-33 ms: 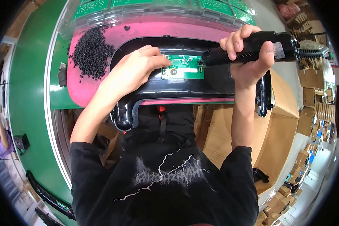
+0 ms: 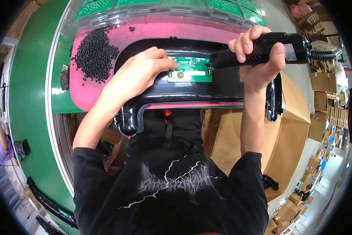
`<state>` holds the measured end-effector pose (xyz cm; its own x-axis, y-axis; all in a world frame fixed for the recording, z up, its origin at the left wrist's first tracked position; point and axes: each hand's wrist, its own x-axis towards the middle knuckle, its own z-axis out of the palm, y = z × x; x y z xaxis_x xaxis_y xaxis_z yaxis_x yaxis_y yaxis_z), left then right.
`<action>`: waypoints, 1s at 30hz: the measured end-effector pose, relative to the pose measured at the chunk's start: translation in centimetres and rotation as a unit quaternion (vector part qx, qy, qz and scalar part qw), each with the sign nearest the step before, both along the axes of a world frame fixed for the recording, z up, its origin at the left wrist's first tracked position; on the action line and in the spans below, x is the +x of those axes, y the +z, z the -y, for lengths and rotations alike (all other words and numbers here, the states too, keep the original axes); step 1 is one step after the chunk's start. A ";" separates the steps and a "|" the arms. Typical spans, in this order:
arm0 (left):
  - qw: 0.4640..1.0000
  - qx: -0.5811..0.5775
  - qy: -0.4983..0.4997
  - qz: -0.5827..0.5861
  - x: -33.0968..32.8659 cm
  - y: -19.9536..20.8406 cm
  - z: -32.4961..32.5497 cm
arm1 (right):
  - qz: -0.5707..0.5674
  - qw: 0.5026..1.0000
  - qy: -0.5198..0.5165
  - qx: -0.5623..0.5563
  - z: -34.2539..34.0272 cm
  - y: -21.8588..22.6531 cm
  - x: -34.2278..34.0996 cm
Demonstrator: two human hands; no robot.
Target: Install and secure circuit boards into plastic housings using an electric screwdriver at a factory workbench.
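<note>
My right hand (image 2: 258, 58) is wrapped around a black electric screwdriver (image 2: 277, 49), held nearly level. The tool's front end meets the right edge of a green circuit board (image 2: 195, 77). That board lies inside a curved, glossy black plastic housing (image 2: 191, 92) with two downturned ends. At the board's left edge my left hand (image 2: 144, 70) has its fingers pinched together, the tips touching the board. Whatever sits between those fingertips, if anything, is hidden.
A heap of small black screws (image 2: 93, 55) sits on the pink mat (image 2: 144, 29), left of the housing. Clear plastic trays (image 2: 164, 17) with green boards stand behind. An open cardboard box (image 2: 242, 133) is at the right. Another person's arm (image 2: 1, 133) shows at far left.
</note>
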<state>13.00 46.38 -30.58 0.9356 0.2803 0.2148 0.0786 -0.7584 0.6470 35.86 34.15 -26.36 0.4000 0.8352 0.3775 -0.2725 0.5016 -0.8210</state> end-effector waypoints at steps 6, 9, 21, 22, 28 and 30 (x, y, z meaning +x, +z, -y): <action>1.000 0.010 0.007 -0.026 0.0 0.3 0.2 | 0.033 0.998 0.052 -0.024 -1.3 0.5 -0.3; 0.997 0.039 0.022 -0.063 0.2 0.9 0.4 | 0.102 0.990 0.086 -0.048 -1.5 0.6 -0.1; 0.997 0.068 0.022 -0.029 0.1 0.6 0.4 | -0.018 0.997 0.051 0.049 -0.1 1.2 -1.5; 0.997 0.069 0.024 -0.028 0.3 0.6 0.4 | -0.022 0.993 0.080 0.081 0.2 1.9 -1.7; 0.952 -0.284 0.023 0.114 0.3 1.5 0.1 | -0.035 0.994 0.036 0.099 0.4 4.3 -5.1; 0.947 -0.296 0.040 0.121 0.1 1.6 0.2 | -0.017 0.994 0.038 0.104 0.3 4.2 -5.4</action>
<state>13.06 46.21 -29.03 0.8500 0.4858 0.2036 -0.0849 -0.2551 0.9632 30.44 33.90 -22.11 0.3537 0.7691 0.5323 -0.3418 0.6360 -0.6918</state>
